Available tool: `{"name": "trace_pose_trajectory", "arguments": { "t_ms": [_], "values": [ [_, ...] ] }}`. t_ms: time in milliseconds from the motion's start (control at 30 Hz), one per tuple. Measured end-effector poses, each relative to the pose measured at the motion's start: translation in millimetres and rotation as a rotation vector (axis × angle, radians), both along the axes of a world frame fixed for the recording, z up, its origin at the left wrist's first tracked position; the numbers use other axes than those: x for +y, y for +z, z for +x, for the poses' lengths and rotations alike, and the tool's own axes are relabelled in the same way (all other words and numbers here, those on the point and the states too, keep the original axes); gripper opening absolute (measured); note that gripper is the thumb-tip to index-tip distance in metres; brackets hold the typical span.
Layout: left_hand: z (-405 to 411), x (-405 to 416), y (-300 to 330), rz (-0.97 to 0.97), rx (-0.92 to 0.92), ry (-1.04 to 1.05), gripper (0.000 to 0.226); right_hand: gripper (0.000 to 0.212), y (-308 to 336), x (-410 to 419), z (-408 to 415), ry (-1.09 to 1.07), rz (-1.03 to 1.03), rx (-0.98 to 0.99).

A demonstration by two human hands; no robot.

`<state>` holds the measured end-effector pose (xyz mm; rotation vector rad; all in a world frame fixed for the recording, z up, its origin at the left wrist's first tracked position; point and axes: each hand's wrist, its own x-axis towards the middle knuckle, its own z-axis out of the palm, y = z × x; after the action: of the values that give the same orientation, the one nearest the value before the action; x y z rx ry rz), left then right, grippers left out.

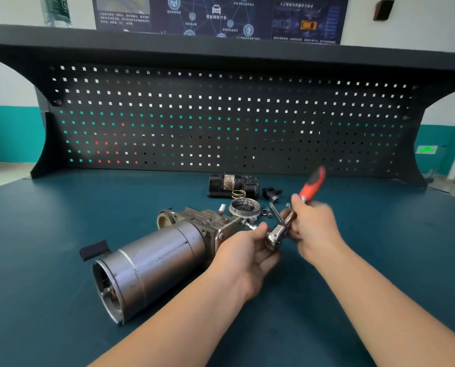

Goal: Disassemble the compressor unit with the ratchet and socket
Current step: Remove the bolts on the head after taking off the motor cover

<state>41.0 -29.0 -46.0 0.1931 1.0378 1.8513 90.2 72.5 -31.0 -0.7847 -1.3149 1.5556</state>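
Observation:
The compressor unit [152, 260], a grey metal cylinder joined to a cast block, lies on its side on the blue-green bench top [62, 234]. A ratchet [311, 185] with a red and black handle slants up to the right of it. My right hand [311, 229] grips its shaft below the handle; the hand is motion-blurred. My left hand [247, 250] holds the chrome ratchet head [274, 238] at its fingertips, just right of the compressor's block. The socket under the head is hidden.
Loose parts lie behind my hands: a black motor-like part [231, 185], a copper spring [238, 194], a round metal cover [245, 207], a small black fitting [271, 193], small nuts. A black foam piece [94, 250] sits left of the cylinder. A black pegboard [221, 120] closes the back.

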Motion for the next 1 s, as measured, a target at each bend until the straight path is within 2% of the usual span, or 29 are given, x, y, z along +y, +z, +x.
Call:
{"name": "trace_pose_trajectory", "arguments": {
  "t_ms": [33, 67, 133, 200, 267, 333, 367, 433, 500, 533, 600, 633, 667, 700, 767, 900, 933, 1000],
  "values": [
    [0, 0, -1, -0.003, 0.001, 0.002, 0.009, 0.021, -4, 2, -1, 0.038, -0.192, 0.048],
    [-1, 1, -2, -0.003, 0.0, 0.004, 0.009, 0.022, -7, 2, -1, 0.059, -0.275, 0.068],
    [-2, 0, -3, 0.002, -0.002, 0.012, 0.007, 0.023, -6, 1, -2, 0.063, -0.218, 0.079],
    [-2, 0, -5, 0.004, 0.015, 0.032, 0.009, 0.024, 4, -6, -1, 0.045, 0.027, 0.086],
    [-1, 1, -8, 0.001, 0.043, 0.055, 0.016, 0.017, 12, -14, 5, 0.026, 0.423, -0.005],
    [-1, 2, -9, 0.01, 0.039, 0.059, 0.02, 0.013, 14, -25, 11, 0.099, 0.776, -0.065],
    [-1, 2, -9, 0.017, 0.026, 0.055, 0.022, 0.013, 13, -29, 13, 0.143, 0.873, -0.074],
    [-3, 3, -8, 0.021, 0.012, 0.051, 0.024, 0.015, 11, -29, 10, 0.106, 0.9, -0.091],
    [-3, 4, -7, 0.014, 0.008, 0.059, 0.021, 0.016, 12, -18, 7, 0.01, 0.671, -0.104],
    [-3, 4, -6, 0.012, 0.005, 0.065, 0.018, 0.018, 10, -9, 5, 0.006, 0.426, -0.069],
    [-1, 4, -5, 0.007, -0.004, 0.069, 0.009, 0.022, 5, 3, 3, 0.11, -0.195, 0.07],
    [-1, 4, -5, 0.006, -0.01, 0.069, 0.008, 0.024, 0, 7, 2, 0.159, -0.402, 0.131],
    [0, 4, -5, 0.005, -0.014, 0.073, 0.008, 0.025, -4, 7, 1, 0.183, -0.494, 0.162],
    [-1, 4, -5, 0.004, -0.017, 0.082, 0.008, 0.026, -5, 6, 0, 0.19, -0.484, 0.173],
    [-1, 3, -5, 0.005, -0.011, 0.095, 0.006, 0.024, -2, 2, -3, 0.173, -0.259, 0.195],
    [0, 1, -7, 0.021, 0.023, 0.083, 0.013, 0.019, 13, -16, 9, 0.161, 0.656, 0.018],
    [0, 2, -7, 0.024, 0.026, 0.08, 0.017, 0.017, 14, -21, 12, 0.21, 0.818, -0.015],
    [-1, 2, -7, 0.025, 0.02, 0.078, 0.024, 0.012, 13, -30, 13, 0.288, 0.961, -0.057]
  ]
}}
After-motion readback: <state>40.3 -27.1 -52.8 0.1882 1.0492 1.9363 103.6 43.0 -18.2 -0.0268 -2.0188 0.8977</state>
